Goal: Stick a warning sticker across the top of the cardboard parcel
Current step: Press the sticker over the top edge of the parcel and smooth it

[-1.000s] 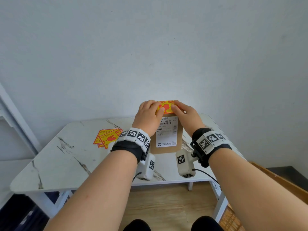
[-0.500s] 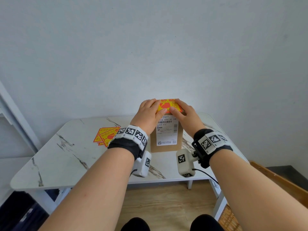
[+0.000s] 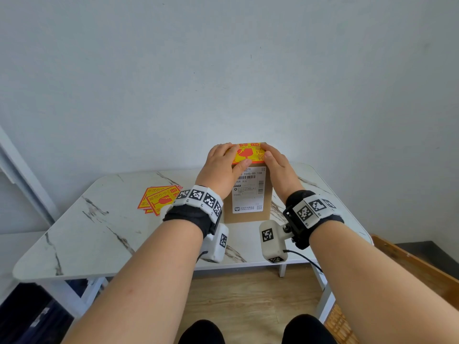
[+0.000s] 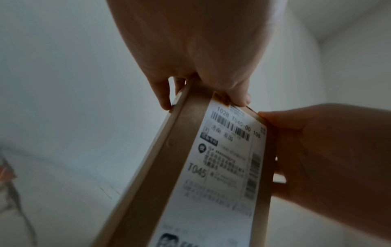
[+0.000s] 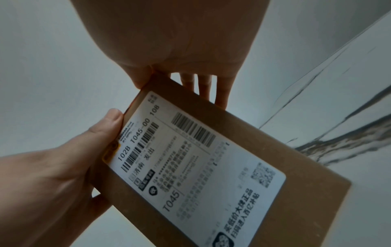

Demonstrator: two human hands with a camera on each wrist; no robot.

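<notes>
Head view shows my left hand (image 3: 221, 167) and right hand (image 3: 277, 165) clamped over the two upper corners of the cardboard parcel (image 3: 248, 212), which stands upright on the marble table (image 3: 104, 234) near its far edge, right of centre. The warning sticker (image 3: 249, 153) lies across the parcel's top, and more of its yellow face shows between my hands than half a second ago, my thumbs having slid apart toward the corners. On the wrist views each hand's fingers curl down the parcel's sides while the thumbs press the front edge above the shipping label (image 5: 190, 167). A stack of spare stickers (image 3: 159, 198) lies to the left on the table.
</notes>
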